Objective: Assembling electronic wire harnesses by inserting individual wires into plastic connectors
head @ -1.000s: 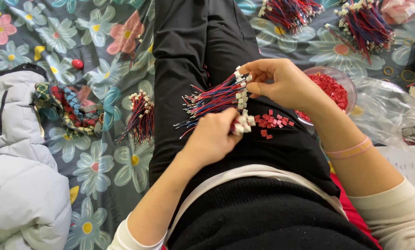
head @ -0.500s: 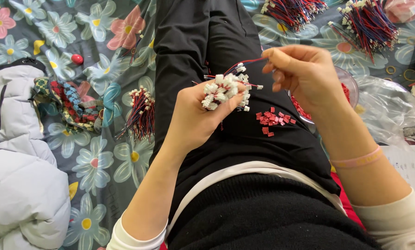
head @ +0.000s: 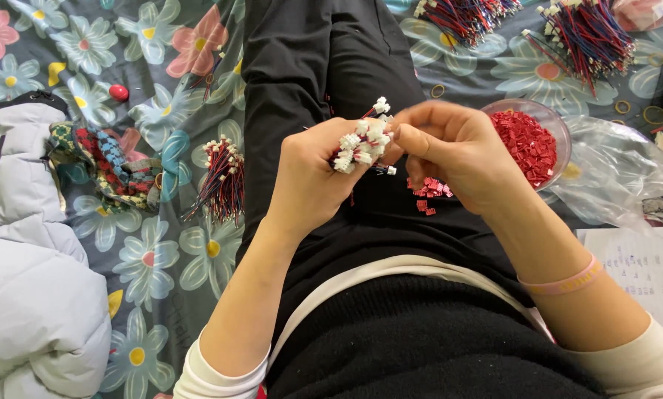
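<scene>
My left hand (head: 311, 171) is closed around a bundle of red, blue and black wires (head: 361, 140), their white plug ends sticking up past my fingers. My right hand (head: 457, 151) sits right beside it, fingertips pinching one wire with a white plug (head: 388, 169) at the bundle's edge. Both hands hover over my lap in black trousers (head: 309, 66). A small pile of loose red plastic pieces (head: 429, 193) lies on my thigh below the right hand.
A clear bowl of red pieces (head: 532, 137) stands to the right, next to a crumpled clear bag (head: 620, 174). Further wire bundles lie at the top right (head: 583, 33) and on the floral sheet at left (head: 224, 181). A white padded jacket (head: 28, 281) fills the left edge.
My left hand has turned the bundle upright so the white plugs point up. My right hand came down from above and closed in on the bundle's edge.
</scene>
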